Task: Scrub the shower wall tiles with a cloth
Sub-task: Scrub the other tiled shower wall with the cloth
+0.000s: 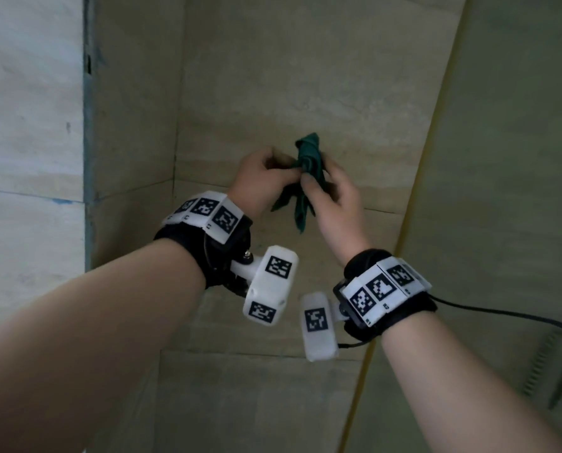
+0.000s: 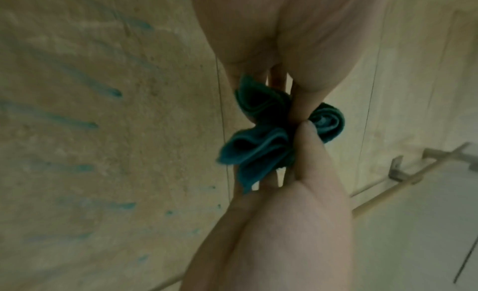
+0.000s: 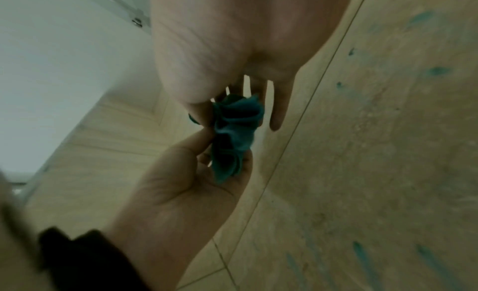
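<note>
Both hands meet at a bunched green cloth (image 1: 307, 178) held in the air before the beige shower wall tiles (image 1: 273, 76). Left hand (image 1: 261, 178) and right hand (image 1: 333, 197) each pinch its gathered folds with curled fingertips.

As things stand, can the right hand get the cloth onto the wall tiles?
Probably yes. The right hand and left hand both pinch the bunched green cloth in front of the wall tiles; nothing visible lies between.

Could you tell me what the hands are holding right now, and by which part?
Both hold the green cloth: the left hand and right hand pinch its bunched middle, ends hanging free.
</note>
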